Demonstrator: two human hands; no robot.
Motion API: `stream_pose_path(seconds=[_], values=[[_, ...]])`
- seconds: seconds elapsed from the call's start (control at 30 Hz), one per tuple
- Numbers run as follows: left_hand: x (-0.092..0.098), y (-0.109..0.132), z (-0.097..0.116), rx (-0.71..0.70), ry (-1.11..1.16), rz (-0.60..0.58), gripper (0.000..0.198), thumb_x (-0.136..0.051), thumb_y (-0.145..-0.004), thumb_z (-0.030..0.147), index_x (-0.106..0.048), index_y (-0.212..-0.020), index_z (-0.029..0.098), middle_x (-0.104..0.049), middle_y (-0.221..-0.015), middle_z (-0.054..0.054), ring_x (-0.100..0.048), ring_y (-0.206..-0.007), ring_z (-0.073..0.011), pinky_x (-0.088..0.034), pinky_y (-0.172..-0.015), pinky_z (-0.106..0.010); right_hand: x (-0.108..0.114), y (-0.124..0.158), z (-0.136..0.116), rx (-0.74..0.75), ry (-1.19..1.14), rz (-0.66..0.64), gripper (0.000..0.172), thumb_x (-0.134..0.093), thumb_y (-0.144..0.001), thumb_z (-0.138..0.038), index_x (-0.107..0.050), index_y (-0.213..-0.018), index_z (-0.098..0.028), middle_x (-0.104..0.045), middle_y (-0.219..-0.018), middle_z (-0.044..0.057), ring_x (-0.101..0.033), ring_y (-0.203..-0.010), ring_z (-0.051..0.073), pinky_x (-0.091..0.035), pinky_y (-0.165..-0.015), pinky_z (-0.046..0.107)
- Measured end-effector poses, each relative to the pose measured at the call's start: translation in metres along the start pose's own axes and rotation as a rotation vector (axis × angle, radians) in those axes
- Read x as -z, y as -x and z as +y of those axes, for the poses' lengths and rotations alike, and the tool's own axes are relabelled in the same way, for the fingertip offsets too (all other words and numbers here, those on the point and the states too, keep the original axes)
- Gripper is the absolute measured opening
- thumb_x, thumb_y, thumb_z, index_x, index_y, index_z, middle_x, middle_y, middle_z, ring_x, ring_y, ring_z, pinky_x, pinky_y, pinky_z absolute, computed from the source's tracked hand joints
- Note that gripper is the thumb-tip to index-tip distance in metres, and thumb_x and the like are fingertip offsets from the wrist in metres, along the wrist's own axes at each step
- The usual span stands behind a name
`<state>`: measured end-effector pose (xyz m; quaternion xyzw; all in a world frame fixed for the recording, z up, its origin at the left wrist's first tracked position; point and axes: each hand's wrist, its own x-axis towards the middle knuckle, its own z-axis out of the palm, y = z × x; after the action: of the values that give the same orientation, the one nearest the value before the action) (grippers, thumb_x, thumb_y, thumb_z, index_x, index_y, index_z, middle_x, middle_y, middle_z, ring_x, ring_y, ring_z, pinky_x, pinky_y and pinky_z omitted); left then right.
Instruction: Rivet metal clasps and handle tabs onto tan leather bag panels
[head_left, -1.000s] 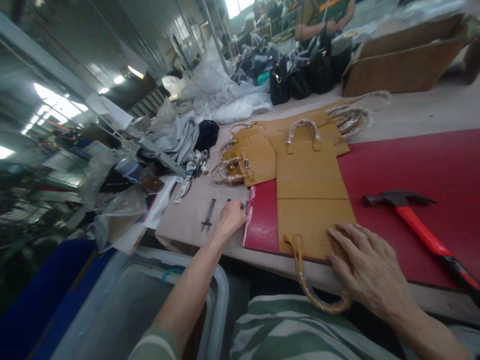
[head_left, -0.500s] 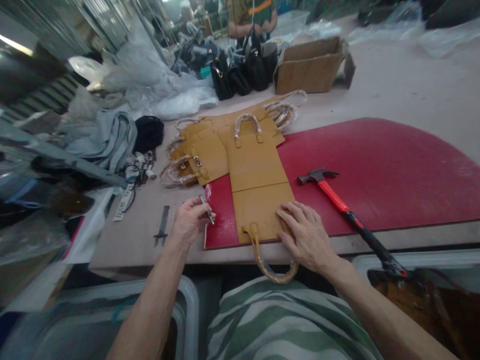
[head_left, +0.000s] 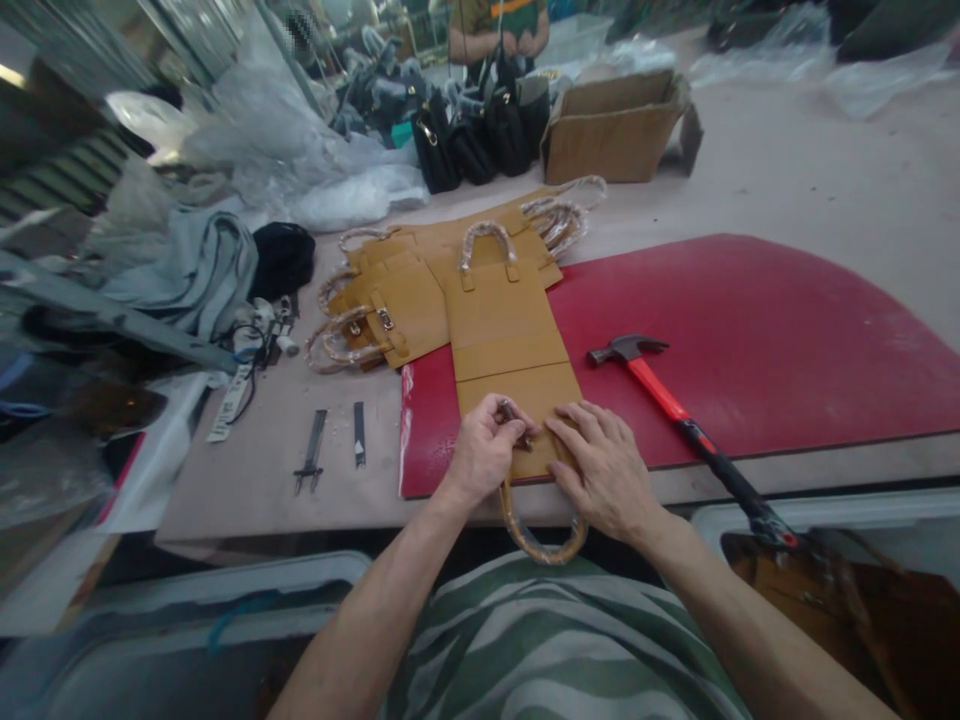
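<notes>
A tan bag panel (head_left: 510, 320) lies lengthwise on the red board (head_left: 750, 350), with a plastic-wrapped handle at each end. Over its near part, my left hand (head_left: 484, 450) pinches a slim metal rod-like tool (head_left: 516, 424), held at a slant just above or touching the panel. My right hand (head_left: 604, 470) lies flat with fingers spread on the panel's near right edge, holding nothing. The near handle (head_left: 551, 556) hangs over the table edge between my forearms. To the right, a claw hammer (head_left: 679, 415) with a red and black grip rests on the board.
More tan bag pieces (head_left: 409, 305) with wrapped handles are piled beyond the panel. A pronged tool (head_left: 311, 455) and a dark strip (head_left: 359, 435) lie left. Farther back are black bags (head_left: 472, 145), a cardboard box (head_left: 615, 130), plastic wrap (head_left: 262, 150) and another person (head_left: 499, 40).
My left hand has moved right with the metal tool, from beside the panel to over its near part. The dark strip is now uncovered. My right hand stays on the panel.
</notes>
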<state>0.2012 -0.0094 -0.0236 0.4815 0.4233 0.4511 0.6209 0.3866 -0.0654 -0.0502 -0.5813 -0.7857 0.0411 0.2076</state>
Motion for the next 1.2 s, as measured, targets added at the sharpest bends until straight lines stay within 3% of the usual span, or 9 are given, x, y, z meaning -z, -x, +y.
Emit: stream_pose_path(seconds=[0.57,0.67,0.77,0.83,0.9,0.97,1.03,1.1,1.2], values=[[-0.003,0.000,-0.005,-0.018,-0.084,0.027,0.013,-0.064,-0.086,0.027,-0.054,-0.086,0.019,-0.072,-0.079,-0.002,-0.072,-0.072,-0.0158,-0.061,-0.074,-0.030,0.003,0.000,-0.004,-0.013,-0.034,-0.004,0.044,-0.057,-0.094,-0.034,-0.062,-0.135,-0.018,-0.056,-0.146,0.013,-0.042,-0.138,0.035,-0.031,-0.118,0.053],[-0.002,0.004,-0.006,-0.139,-0.304,-0.021,0.005,-0.060,-0.089,0.022,-0.059,-0.085,0.019,-0.072,-0.081,-0.003,-0.070,-0.075,-0.0154,-0.059,-0.076,-0.028,0.002,-0.001,-0.001,0.001,-0.072,0.018,0.042,-0.057,-0.094,-0.034,-0.062,-0.133,-0.019,-0.057,-0.145,0.014,-0.044,-0.137,0.035,-0.033,-0.116,0.055],[0.000,0.008,-0.010,-0.295,-0.534,-0.069,0.007,-0.058,-0.090,0.017,-0.063,-0.086,0.020,-0.073,-0.083,-0.003,-0.070,-0.077,-0.0157,-0.056,-0.076,-0.026,0.010,-0.002,0.014,0.028,-0.199,0.078,0.041,-0.055,-0.095,-0.039,-0.063,-0.128,-0.016,-0.061,-0.137,0.016,-0.053,-0.129,0.032,-0.042,-0.110,0.049],[0.001,0.010,-0.013,-0.339,-0.584,-0.095,0.009,-0.057,-0.091,0.017,-0.064,-0.088,0.021,-0.074,-0.085,-0.003,-0.071,-0.079,-0.0162,-0.055,-0.077,-0.026,0.023,-0.001,0.033,-0.056,-0.184,0.151,0.040,-0.052,-0.096,-0.041,-0.063,-0.124,-0.014,-0.063,-0.130,0.018,-0.058,-0.121,0.030,-0.047,-0.104,0.046],[0.003,0.009,-0.014,-0.335,-0.586,-0.111,0.010,-0.055,-0.092,0.016,-0.065,-0.089,0.021,-0.075,-0.087,-0.004,-0.072,-0.081,-0.0163,-0.055,-0.078,-0.025,0.040,0.002,0.055,-0.226,-0.001,0.160,0.040,-0.051,-0.095,-0.042,-0.064,-0.120,-0.013,-0.064,-0.124,0.020,-0.060,-0.114,0.033,-0.049,-0.097,0.047],[0.004,0.008,-0.013,-0.305,-0.575,-0.122,0.012,-0.054,-0.091,0.016,-0.065,-0.088,0.020,-0.076,-0.087,-0.003,-0.072,-0.080,-0.0156,-0.055,-0.077,-0.024,0.057,0.006,0.075,-0.375,0.207,0.041,0.037,-0.051,-0.093,-0.042,-0.064,-0.111,-0.012,-0.065,-0.110,0.021,-0.061,-0.099,0.034,-0.050,-0.083,0.047],[0.004,0.007,-0.009,-0.281,-0.567,-0.140,0.013,-0.054,-0.091,0.015,-0.065,-0.087,0.020,-0.076,-0.085,-0.003,-0.071,-0.079,-0.0151,-0.054,-0.076,-0.024,0.069,0.008,0.088,-0.475,0.246,-0.080,0.026,-0.051,-0.090,-0.038,-0.063,-0.095,-0.016,-0.062,-0.091,0.016,-0.060,-0.082,0.030,-0.046,-0.070,0.041],[0.003,0.006,-0.006,-0.277,-0.565,-0.160,0.014,-0.053,-0.090,0.015,-0.066,-0.086,0.020,-0.076,-0.085,-0.003,-0.071,-0.079,-0.0153,-0.054,-0.076,-0.024,0.076,0.006,0.091,-0.600,0.019,-0.147,0.014,-0.055,-0.084,-0.034,-0.055,-0.079,-0.021,-0.056,-0.074,0.008,-0.054,-0.068,0.023,-0.040,-0.061,0.035],[0.003,0.007,-0.004,-0.290,-0.578,-0.165,0.016,-0.053,-0.090,0.015,-0.067,-0.085,0.019,-0.076,-0.085,-0.004,-0.071,-0.080,-0.0159,-0.053,-0.077,-0.024,0.085,-0.003,0.078,-0.816,-0.639,-0.251,0.016,-0.063,-0.072,-0.033,-0.050,-0.075,-0.023,-0.049,-0.064,0.000,-0.046,-0.056,0.016,-0.037,-0.052,0.029]])
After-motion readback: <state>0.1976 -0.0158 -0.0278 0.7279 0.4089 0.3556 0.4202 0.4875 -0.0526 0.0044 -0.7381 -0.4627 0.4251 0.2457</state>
